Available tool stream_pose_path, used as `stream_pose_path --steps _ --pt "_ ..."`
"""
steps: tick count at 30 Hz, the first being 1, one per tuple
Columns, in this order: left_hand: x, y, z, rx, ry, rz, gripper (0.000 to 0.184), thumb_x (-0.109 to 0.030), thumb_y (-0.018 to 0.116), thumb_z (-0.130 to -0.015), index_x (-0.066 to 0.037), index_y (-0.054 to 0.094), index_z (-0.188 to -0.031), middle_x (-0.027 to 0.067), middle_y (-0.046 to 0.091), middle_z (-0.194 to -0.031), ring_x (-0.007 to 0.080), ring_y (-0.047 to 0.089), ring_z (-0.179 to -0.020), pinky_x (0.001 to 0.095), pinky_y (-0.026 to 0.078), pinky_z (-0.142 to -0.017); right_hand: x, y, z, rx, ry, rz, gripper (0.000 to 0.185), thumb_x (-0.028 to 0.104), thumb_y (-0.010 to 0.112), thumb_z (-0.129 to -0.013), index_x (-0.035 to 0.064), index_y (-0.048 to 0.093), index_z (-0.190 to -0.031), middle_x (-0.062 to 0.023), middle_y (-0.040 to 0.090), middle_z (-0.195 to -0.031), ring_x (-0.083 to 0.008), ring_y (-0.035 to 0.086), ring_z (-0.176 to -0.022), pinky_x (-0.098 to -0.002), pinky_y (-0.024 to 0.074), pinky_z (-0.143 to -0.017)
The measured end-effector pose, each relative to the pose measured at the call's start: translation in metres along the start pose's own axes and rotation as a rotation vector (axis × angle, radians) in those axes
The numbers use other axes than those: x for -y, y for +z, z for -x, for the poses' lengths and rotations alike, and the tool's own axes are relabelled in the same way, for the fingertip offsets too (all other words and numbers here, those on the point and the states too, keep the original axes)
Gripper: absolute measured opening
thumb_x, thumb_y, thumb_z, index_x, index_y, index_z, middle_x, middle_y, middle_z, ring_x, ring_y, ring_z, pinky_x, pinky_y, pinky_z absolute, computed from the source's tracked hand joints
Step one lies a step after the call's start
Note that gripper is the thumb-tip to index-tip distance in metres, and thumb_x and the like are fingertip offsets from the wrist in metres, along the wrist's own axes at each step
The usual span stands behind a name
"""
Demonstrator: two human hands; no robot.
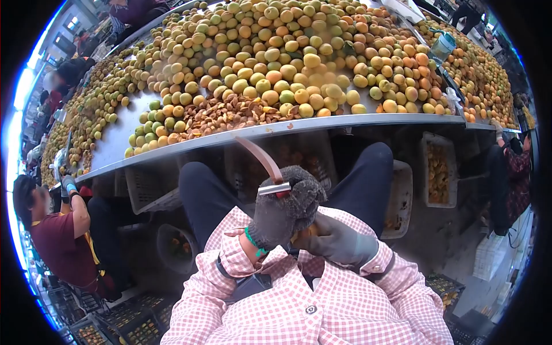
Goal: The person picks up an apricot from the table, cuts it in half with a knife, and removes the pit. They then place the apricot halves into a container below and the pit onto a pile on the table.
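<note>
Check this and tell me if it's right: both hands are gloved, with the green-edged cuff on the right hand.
Wrong hand: the head view shows the green-edged cuff on the left hand, not the right hand. Both hands are gloved.

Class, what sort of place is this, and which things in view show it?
Probably a fruit-processing workshop: apricot-like fruit is heaped on a long metal table, a fruit-filled crate stands below, and another gloved person reaches the table edge.
</note>
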State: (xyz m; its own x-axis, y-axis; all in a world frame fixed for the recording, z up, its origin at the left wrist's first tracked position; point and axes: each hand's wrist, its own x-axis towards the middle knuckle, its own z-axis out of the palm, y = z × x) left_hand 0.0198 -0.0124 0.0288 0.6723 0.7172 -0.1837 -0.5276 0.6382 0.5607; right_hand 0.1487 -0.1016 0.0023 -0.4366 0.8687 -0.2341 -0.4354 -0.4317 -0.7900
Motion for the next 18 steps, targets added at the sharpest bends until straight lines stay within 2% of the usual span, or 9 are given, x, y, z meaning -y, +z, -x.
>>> stream_pose_path --steps 4,6,7,9,12,15,18 --pt "0.001 -0.002 0.001 -0.037 0.059 -0.007 0.012 -0.013 0.065 -0.087 -0.005 0.058 -0.093 0.0044 0.063 -0.078 0.0088 0.057 -0.059 0.0195 0.042 -0.048 -0.007 0.007 -0.004 -0.075 -0.076 0.131 0.050 0.009 0.058 -0.090 0.0053 0.035 -0.135 -0.0083 0.055 -0.117 -0.0165 0.053 -0.103 -0.0302 0.0446 -0.089" --pt "-0.002 -0.003 0.003 0.044 -0.022 0.117 0.012 -0.014 0.064 -0.087 -0.006 0.058 -0.094 0.0036 0.062 -0.078 0.0083 0.055 -0.058 0.0192 0.040 -0.046 -0.001 0.013 -0.002 -0.164 -0.118 0.459 0.047 0.007 0.057 -0.089 0.0050 0.038 -0.133 -0.0096 0.060 -0.108 -0.0166 0.058 -0.093 -0.0297 0.0477 -0.081" --pt "-0.002 -0.003 0.005 0.040 -0.023 0.117 0.012 -0.014 0.064 -0.087 -0.006 0.058 -0.094 0.0036 0.062 -0.078 0.0083 0.055 -0.058 0.0192 0.040 -0.046 0.002 0.014 -0.001 -0.163 -0.116 0.455 0.047 0.007 0.057 -0.089 0.0050 0.038 -0.133 -0.0096 0.060 -0.108 -0.0166 0.058 -0.093 -0.0297 0.0477 -0.081" --pt "0.001 -0.002 0.007 -0.022 0.026 -0.091 0.011 -0.015 0.063 -0.088 -0.008 0.056 -0.093 0.0026 0.061 -0.077 0.0079 0.054 -0.058 0.0190 0.040 -0.045 0.007 0.015 0.001 -0.154 -0.146 0.560 0.044 0.006 0.058 -0.088 0.0047 0.041 -0.129 -0.0118 0.062 -0.102 -0.0175 0.061 -0.084 -0.0294 0.0490 -0.073" --pt "0.008 0.001 0.004 -0.106 0.077 -0.116 0.009 -0.014 0.062 -0.089 -0.009 0.056 -0.091 0.0022 0.060 -0.077 0.0077 0.053 -0.057 0.0192 0.040 -0.044 -0.003 0.015 0.000 -0.229 -0.270 0.595 0.039 0.006 0.058 -0.087 0.0048 0.046 -0.124 -0.0123 0.063 -0.101 -0.0187 0.062 -0.083 -0.0288 0.0485 -0.072" --pt "0.008 0.004 -0.002 -0.209 0.144 -0.172 0.009 -0.014 0.063 -0.089 -0.009 0.055 -0.090 0.0024 0.060 -0.077 0.0084 0.053 -0.057 0.0196 0.040 -0.044 -0.012 0.008 -0.002 -0.284 -0.211 0.747 0.035 0.007 0.057 -0.086 0.0057 0.048 -0.120 -0.0122 0.063 -0.094 -0.0221 0.062 -0.080 -0.0297 0.0484 -0.070" --pt "0.010 -0.005 -0.006 -0.200 0.047 -0.008 0.007 -0.014 0.062 -0.089 -0.010 0.056 -0.091 0.0031 0.061 -0.078 0.0101 0.055 -0.057 0.0206 0.041 -0.043 -0.008 0.007 -0.004 -0.277 -0.185 0.811 0.033 0.007 0.056 -0.086 0.0068 0.050 -0.118 -0.0113 0.063 -0.089 -0.0241 0.062 -0.076 -0.0307 0.0482 -0.068"
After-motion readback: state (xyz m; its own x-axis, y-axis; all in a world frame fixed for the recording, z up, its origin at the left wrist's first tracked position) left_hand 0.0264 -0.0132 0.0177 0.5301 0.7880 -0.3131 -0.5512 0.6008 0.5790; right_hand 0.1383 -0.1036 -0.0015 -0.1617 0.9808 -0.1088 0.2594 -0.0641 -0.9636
